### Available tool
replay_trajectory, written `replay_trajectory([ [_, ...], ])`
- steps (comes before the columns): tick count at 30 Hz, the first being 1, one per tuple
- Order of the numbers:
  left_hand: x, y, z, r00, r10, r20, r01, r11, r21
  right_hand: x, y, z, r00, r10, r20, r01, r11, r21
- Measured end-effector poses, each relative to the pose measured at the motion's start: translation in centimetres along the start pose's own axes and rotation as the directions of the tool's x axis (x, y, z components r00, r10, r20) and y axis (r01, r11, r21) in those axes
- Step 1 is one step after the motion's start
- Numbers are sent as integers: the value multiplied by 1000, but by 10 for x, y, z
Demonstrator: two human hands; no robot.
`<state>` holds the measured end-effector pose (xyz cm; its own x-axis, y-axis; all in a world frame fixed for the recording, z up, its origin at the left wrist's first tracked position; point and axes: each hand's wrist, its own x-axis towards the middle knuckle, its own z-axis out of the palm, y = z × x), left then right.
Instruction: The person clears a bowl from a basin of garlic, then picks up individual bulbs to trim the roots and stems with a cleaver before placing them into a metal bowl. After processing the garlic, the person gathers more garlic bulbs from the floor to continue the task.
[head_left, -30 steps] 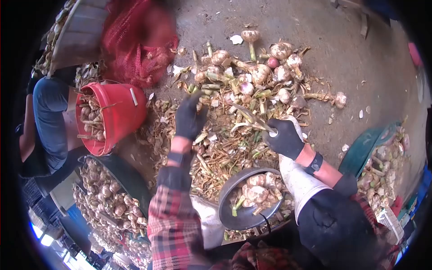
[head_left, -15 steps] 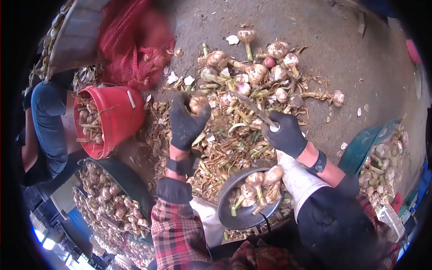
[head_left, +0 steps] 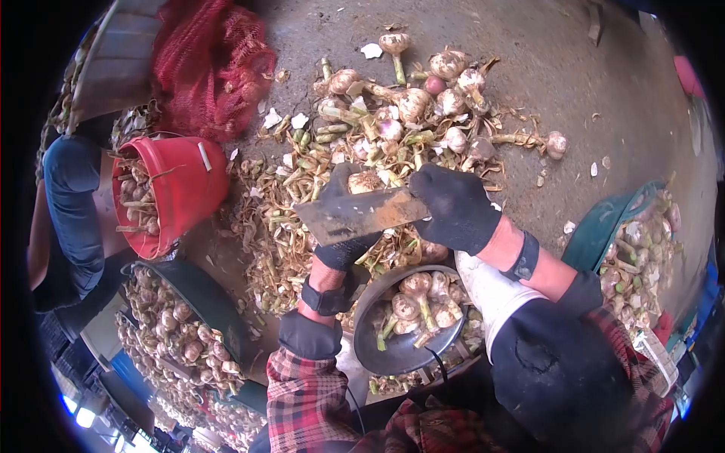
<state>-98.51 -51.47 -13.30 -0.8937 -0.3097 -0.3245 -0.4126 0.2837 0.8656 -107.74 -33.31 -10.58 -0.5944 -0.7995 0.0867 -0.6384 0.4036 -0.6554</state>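
In black gloves, both my hands are over a heap of garlic trimmings (head_left: pixel 264 260). My left hand (head_left: pixel 341 253) is closed around a garlic bulb (head_left: pixel 365 182), which shows just past the blade. A wide, stained knife (head_left: pixel 361 217) lies across the front of that hand and hides part of its fingers. The knife's near end is inside my right hand (head_left: pixel 459 208), whose fingers are wrapped round the handle. Close below my hands, a dark metal bowl (head_left: pixel 364 349) contains several garlic bulbs (head_left: pixel 417 302), some with cut green stems.
More bulbs with stems (head_left: pixel 411 104) lie on the concrete floor (head_left: pixel 521 53) ahead. To the left are a red bucket (head_left: pixel 198 192), a red mesh bag (head_left: pixel 211 75) and a heaped dark tub (head_left: pixel 215 313). A green tub (head_left: pixel 604 226) stands right. Another person's knee (head_left: pixel 72 189) is at far left.
My hands have come together: the left moved right with the bulb, the right moved left. The knife has swung from pointing up and away to lying broadside across my left hand.
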Motion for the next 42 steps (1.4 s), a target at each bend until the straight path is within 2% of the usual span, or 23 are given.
replay_trajectory([
  [1, -2, -4, 1, 986, 167, -12, -162, 970, 181, -1, 2, -1, 1000, -15, 16, 15, 1000, -18],
  [5, -7, 1, 4, 904, 421, 72, -420, 844, 333, -13, 22, 16, 1000, -3, -17, 3, 1000, 6],
  [8, 1, 7, 5, 884, 441, 156, -466, 860, 209, -21, 45, 25, 993, -43, -106, 48, 998, 46],
  [9, -15, 33, 4, 973, 221, 68, -224, 974, 29, -26, 69, 31, 973, 230, 17, -229, 973, -23],
  [10, -19, 49, -4, 970, 212, 115, -215, 977, 11, -35, 82, 33, 862, 493, 121, -481, 869, -116],
  [12, -16, 63, -13, 993, 104, 64, -93, 984, -152, -47, 80, 22, 916, 389, -99, -401, 901, -168],
  [13, -6, 51, -19, 963, 268, 4, -268, 963, -31, -45, 80, 18, 913, 380, -148, -398, 908, -129],
  [14, 1, 35, -17, 941, 317, -122, -306, 947, 98, -37, 73, 15, 891, 395, -225, -412, 910, -34],
  [16, -2, 35, -14, 959, 10, -282, -49, 990, -134, -25, 63, 14, 868, 396, -300, -386, 918, 92],
  [18, -6, 35, -15, 929, -38, -368, -45, 976, -215, -23, 51, 18, 874, 411, -259, -399, 911, 100],
  [20, -3, 27, -4, 932, -192, -308, -76, 727, -682, -19, 33, 21, 857, 510, -78, -432, 792, 432],
  [21, -3, 25, 3, 935, -227, -272, -64, 648, -759, -17, 27, 23, 902, 416, -111, -302, 796, 524],
  [22, -4, 23, 12, 939, -232, -255, -81, 569, -818, -14, 23, 23, 895, 424, -140, -336, 846, 415],
  [25, -2, 44, 31, 933, -265, -243, -47, 581, -813, -6, 13, 16, 891, 431, -143, -361, 863, 355],
  [27, -2, 55, 42, 962, -204, -184, -85, 416, -906, -1, 12, 16, 894, 328, -305, -197, 899, 391],
  [30, -8, 59, 42, 993, -105, -45, -19, 231, -973, -19, 29, 33, 907, 402, -121, -365, 898, 246],
  [31, -10, 54, 40, 999, 42, 7, -3, 250, -968, -31, 36, 44, 907, 376, -191, -334, 917, 218],
  [33, -25, 40, 19, 912, 188, 366, 206, 562, -801, -42, 43, 45, 911, 394, -123, -366, 910, 196],
  [34, -28, 38, 6, 765, 257, 590, 280, 692, -666, -40, 43, 37, 903, 415, -111, -388, 898, 208],
  [36, -32, 35, -13, 397, 204, 895, 88, 962, -258, -46, 53, 33, 901, 430, -49, -400, 871, 286],
  [38, -37, 32, -18, 438, 126, 890, 122, 973, -198, -51, 54, 29, 903, 428, -29, -405, 873, 272],
  [40, -23, 29, -18, 790, 202, 580, -304, 949, 83, -50, 55, 30, 876, 459, -146, -389, 853, 347],
  [42, 26, 24, 5, 864, 339, 374, -427, 885, 185, -48, 56, 24, 863, 487, -132, -423, 840, 339],
])
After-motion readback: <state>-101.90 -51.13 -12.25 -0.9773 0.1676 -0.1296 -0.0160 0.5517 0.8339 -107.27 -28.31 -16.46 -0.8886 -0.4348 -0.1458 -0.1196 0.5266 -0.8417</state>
